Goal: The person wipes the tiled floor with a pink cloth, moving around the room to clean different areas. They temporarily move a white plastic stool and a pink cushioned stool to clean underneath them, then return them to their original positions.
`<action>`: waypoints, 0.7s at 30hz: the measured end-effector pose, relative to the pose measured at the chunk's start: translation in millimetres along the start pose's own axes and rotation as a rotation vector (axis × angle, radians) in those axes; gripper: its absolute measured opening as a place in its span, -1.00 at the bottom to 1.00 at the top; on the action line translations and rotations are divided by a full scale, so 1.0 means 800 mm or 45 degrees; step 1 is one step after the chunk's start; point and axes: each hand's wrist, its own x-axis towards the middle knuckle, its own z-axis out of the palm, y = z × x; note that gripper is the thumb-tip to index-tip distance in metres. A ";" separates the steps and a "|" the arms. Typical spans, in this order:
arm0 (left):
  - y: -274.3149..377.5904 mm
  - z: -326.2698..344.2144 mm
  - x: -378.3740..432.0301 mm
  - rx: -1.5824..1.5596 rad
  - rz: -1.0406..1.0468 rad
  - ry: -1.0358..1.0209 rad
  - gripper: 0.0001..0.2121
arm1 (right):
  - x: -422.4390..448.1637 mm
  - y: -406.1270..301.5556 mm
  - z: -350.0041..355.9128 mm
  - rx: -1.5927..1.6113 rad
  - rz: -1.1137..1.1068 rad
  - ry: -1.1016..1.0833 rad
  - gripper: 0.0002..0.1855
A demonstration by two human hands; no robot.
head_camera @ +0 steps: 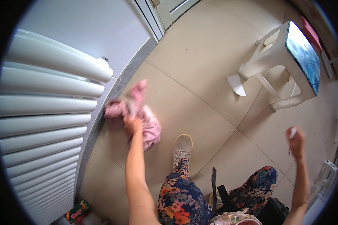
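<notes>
My left hand [133,125] grips a bunched pink cloth [152,129], which looks like a garment and hangs over the tiled floor beside the grey baseboard. Both are blurred. Out to the right, my right hand [296,140] is closed around a small white item [292,132], too blurred to name; a thin dark strand shows below it. Between the two arms are my legs in floral trousers and a light lace-up shoe [182,149].
A white radiator [50,105] lines the left wall. At the upper right stands a white plastic stool [276,67] with a blue top, and a white curved piece [236,85] lies by its leg. A green box [78,211] sits at the lower left.
</notes>
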 end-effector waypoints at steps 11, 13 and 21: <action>0.162 0.065 -0.130 -0.708 1.369 -0.493 -0.55 | 0.266 0.056 -0.150 -0.600 0.005 0.440 -0.69; 0.138 0.014 -0.107 -0.832 0.887 -0.445 -0.64 | 0.285 0.044 -0.128 -0.501 0.241 0.298 -0.56; -0.033 0.025 0.019 -1.051 0.056 0.201 -0.65 | 0.319 0.090 -0.072 -0.796 0.255 0.448 -0.49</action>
